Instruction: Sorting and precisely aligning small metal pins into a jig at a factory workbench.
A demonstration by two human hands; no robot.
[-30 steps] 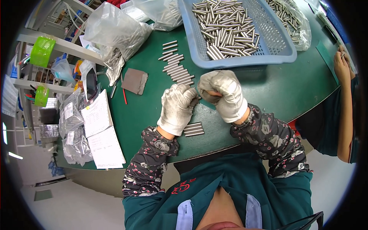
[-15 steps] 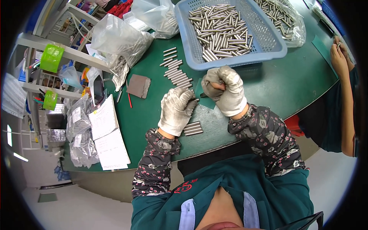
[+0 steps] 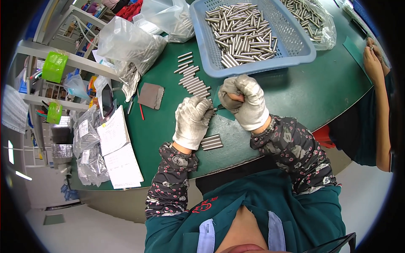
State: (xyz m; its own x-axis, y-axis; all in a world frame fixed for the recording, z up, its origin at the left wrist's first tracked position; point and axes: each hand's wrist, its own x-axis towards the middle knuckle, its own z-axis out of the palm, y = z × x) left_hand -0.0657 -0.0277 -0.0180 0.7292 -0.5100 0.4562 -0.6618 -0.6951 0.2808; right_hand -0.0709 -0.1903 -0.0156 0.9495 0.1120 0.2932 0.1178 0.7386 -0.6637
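My left hand (image 3: 192, 122), in a white glove with greyed fingertips, is closed on a short steel pin (image 3: 214, 109) whose end pokes out on the right. My right hand (image 3: 247, 103), gloved the same way with a bare thumb or fingertip showing, grips a slim dark tool (image 3: 220, 107). The tool's tip meets or nearly meets the pin's end; its kind is hidden by the fingers. Beyond my left hand runs a slanting row of steel pins (image 3: 194, 82). A small group of pins (image 3: 211, 142) lies side by side nearer me. Under my right hand is a green sheet (image 3: 228, 114).
A blue plastic basket (image 3: 261, 69) heaped with pins stands at the back, between plastic bags (image 3: 130, 40) of pins. On the left lie a brown abrasive square (image 3: 151, 95), a red stick (image 3: 141, 111), a phone (image 3: 107, 101) and an open notebook (image 3: 122, 164). Another person's hands (image 3: 373, 61) are at far right.
My right hand has shifted slightly left, bringing the dark tool's tip up to the end of the pin. My left hand has barely moved, still closed on the pin.
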